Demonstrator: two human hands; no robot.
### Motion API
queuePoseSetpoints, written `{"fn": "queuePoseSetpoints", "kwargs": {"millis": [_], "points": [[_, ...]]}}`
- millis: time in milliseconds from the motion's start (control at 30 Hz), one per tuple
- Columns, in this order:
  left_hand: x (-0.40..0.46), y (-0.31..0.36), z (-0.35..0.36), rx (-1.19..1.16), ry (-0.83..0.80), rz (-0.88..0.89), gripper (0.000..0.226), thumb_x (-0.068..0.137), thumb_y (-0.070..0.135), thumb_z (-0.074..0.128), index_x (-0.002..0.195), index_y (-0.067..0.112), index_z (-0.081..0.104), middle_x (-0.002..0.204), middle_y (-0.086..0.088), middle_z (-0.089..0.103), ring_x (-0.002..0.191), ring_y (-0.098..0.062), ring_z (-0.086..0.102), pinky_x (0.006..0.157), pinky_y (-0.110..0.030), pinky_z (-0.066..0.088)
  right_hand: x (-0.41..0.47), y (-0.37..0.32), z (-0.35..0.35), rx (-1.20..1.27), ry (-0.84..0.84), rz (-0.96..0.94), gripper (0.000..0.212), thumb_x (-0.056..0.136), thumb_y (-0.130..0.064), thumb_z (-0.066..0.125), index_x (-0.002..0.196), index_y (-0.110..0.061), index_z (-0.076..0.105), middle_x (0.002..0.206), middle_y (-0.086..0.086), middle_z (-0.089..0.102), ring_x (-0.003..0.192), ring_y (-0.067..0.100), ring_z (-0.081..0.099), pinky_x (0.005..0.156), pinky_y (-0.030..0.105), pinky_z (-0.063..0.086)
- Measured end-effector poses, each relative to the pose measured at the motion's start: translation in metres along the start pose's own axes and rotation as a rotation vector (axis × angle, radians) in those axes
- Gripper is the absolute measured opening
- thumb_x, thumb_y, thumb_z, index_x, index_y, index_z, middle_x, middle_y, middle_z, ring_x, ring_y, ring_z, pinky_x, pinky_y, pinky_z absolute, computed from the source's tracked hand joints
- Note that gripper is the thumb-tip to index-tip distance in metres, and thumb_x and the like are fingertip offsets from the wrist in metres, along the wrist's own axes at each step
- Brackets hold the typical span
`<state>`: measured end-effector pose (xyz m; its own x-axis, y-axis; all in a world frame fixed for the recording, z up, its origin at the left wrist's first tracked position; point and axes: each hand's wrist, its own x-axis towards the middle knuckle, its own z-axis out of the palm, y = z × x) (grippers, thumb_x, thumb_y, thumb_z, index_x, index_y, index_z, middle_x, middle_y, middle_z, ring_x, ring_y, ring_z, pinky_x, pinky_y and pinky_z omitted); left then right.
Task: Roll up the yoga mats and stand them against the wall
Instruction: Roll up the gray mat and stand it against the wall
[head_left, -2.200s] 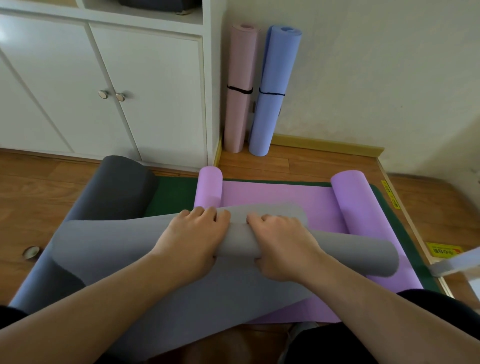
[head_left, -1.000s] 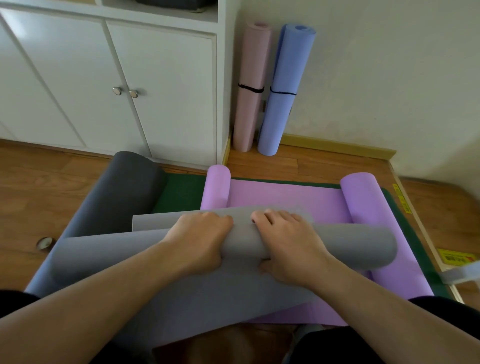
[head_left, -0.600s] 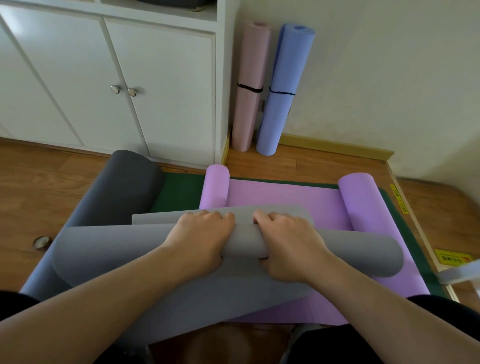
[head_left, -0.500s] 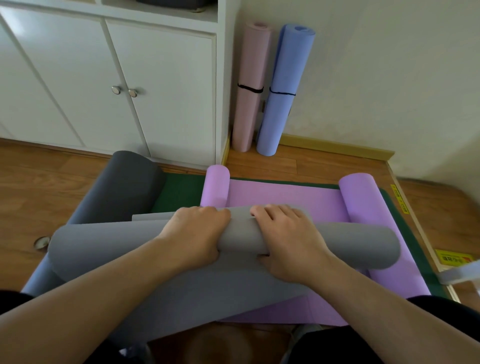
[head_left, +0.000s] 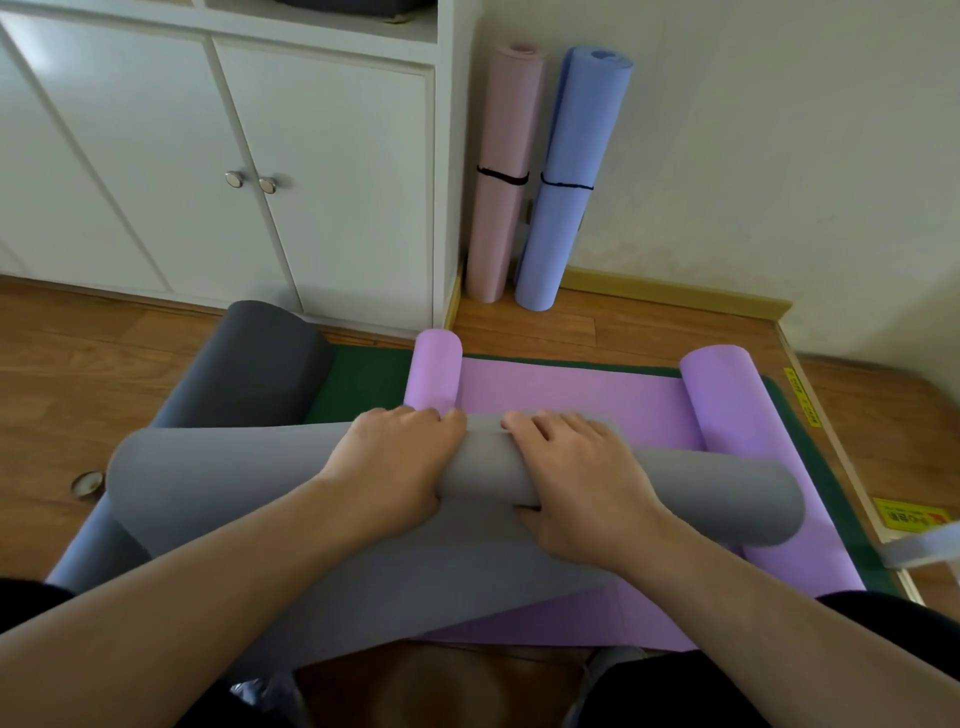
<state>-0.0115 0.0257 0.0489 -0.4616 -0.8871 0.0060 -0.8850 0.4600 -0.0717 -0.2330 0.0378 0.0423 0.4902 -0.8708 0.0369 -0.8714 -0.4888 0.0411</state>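
Observation:
A light grey yoga mat (head_left: 696, 483) lies partly rolled across the floor in front of me, its flat tail running back toward my knees. My left hand (head_left: 395, 467) and my right hand (head_left: 566, 478) grip the middle of the roll side by side, fingers curled over its top. Under it lie a purple mat (head_left: 571, 395) with both ends curled up and a dark green mat (head_left: 363, 379). A dark grey mat (head_left: 249, 364) lies to the left, its far end rolled. A pink rolled mat (head_left: 506, 171) and a blue rolled mat (head_left: 571, 176) stand against the wall, each tied with a black band.
A white cabinet (head_left: 311, 156) with two knobbed doors stands at the back left. A small round metal thing (head_left: 87, 484) lies on the wooden floor at left. A yellow label (head_left: 909, 522) and a wooden strip lie at the right edge.
The grey roll has been turned and tightened under both hands. Its loose far edge, which showed beyond the roll a second ago, is mostly wound in.

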Motion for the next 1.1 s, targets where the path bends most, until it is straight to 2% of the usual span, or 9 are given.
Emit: {"fn": "queuePoseSetpoints", "kwargs": {"millis": [100,233,367,467,600,800,867,933,1100], "points": [[0.001,-0.006,-0.004,-0.025,0.014,-0.011,0.042,0.081,0.037,0.067,0.117,0.027,0.048,0.108,0.006,0.065,0.099,-0.024,0.066,0.070,-0.033,0.040,0.001,-0.001,0.005,-0.034,0.004,0.013,0.086,0.064,-0.049,0.088,0.134,-0.021,0.046,0.110,0.002,0.067,0.096,0.028,0.065,0.076,0.041,0.053],[-0.001,0.001,0.005,0.003,0.066,0.071,0.052,0.073,0.039,0.081,0.116,0.023,0.056,0.107,0.002,0.065,0.095,-0.024,0.064,0.083,-0.038,0.053,0.001,-0.003,0.000,-0.007,-0.028,0.050,0.066,0.080,-0.043,0.076,0.132,-0.021,0.043,0.111,0.005,0.066,0.096,0.031,0.066,0.073,0.040,0.051],[-0.002,0.005,0.015,0.081,0.064,0.079,0.062,0.062,0.040,0.090,0.110,0.019,0.059,0.099,-0.002,0.065,0.083,-0.025,0.064,0.072,-0.038,0.055,0.000,-0.001,-0.003,0.050,-0.058,0.067,0.061,0.078,-0.045,0.074,0.125,-0.023,0.043,0.109,0.004,0.066,0.094,0.032,0.068,0.071,0.041,0.050],[0.000,0.002,0.009,0.073,0.068,0.069,0.058,0.049,0.034,0.091,0.095,0.018,0.059,0.081,0.001,0.064,0.067,-0.024,0.063,0.056,-0.032,0.042,0.000,-0.002,-0.001,0.059,-0.014,0.031,0.068,0.076,-0.047,0.078,0.129,-0.024,0.043,0.115,0.001,0.063,0.099,0.029,0.065,0.076,0.041,0.051],[-0.001,-0.003,0.001,-0.003,0.001,-0.005,0.043,0.078,0.038,0.071,0.112,0.022,0.049,0.103,0.004,0.064,0.093,-0.024,0.066,0.069,-0.034,0.044,0.002,-0.004,0.003,-0.073,-0.019,0.021,0.088,0.056,-0.052,0.092,0.125,-0.021,0.047,0.104,0.003,0.066,0.087,0.029,0.066,0.071,0.041,0.052],[-0.008,0.002,0.001,-0.044,0.072,0.043,0.057,0.072,0.041,0.077,0.117,0.023,0.049,0.104,0.006,0.062,0.090,-0.021,0.064,0.073,-0.034,0.050,0.002,-0.003,-0.006,-0.022,-0.035,0.010,0.058,0.076,-0.041,0.074,0.121,-0.020,0.046,0.103,0.004,0.067,0.087,0.032,0.066,0.065,0.038,0.046],[-0.008,0.002,0.007,0.027,0.088,0.071,0.062,0.060,0.041,0.085,0.110,0.020,0.055,0.096,0.002,0.062,0.080,-0.022,0.064,0.066,-0.036,0.052,0.002,-0.002,-0.009,-0.005,-0.055,0.025,0.055,0.075,-0.042,0.073,0.119,-0.021,0.046,0.102,0.003,0.067,0.086,0.032,0.067,0.066,0.039,0.048],[-0.007,0.003,0.007,0.054,0.058,0.067,0.062,0.054,0.038,0.087,0.105,0.018,0.058,0.088,0.001,0.062,0.071,-0.023,0.063,0.058,-0.035,0.050,0.002,-0.001,-0.007,0.024,-0.047,0.015,0.060,0.074,-0.043,0.075,0.122,-0.022,0.045,0.106,0.002,0.066,0.090,0.031,0.066,0.069,0.040,0.050],[-0.005,-0.002,-0.011,-0.013,-0.042,-0.035,0.045,0.080,0.043,0.068,0.116,0.024,0.050,0.106,0.004,0.063,0.095,-0.025,0.067,0.069,-0.033,0.044,0.003,-0.007,0.000,-0.093,0.011,-0.037,0.095,0.060,-0.048,0.089,0.137,-0.019,0.043,0.115,0.004,0.062,0.098,0.029,0.063,0.083,0.043,0.054]]}}
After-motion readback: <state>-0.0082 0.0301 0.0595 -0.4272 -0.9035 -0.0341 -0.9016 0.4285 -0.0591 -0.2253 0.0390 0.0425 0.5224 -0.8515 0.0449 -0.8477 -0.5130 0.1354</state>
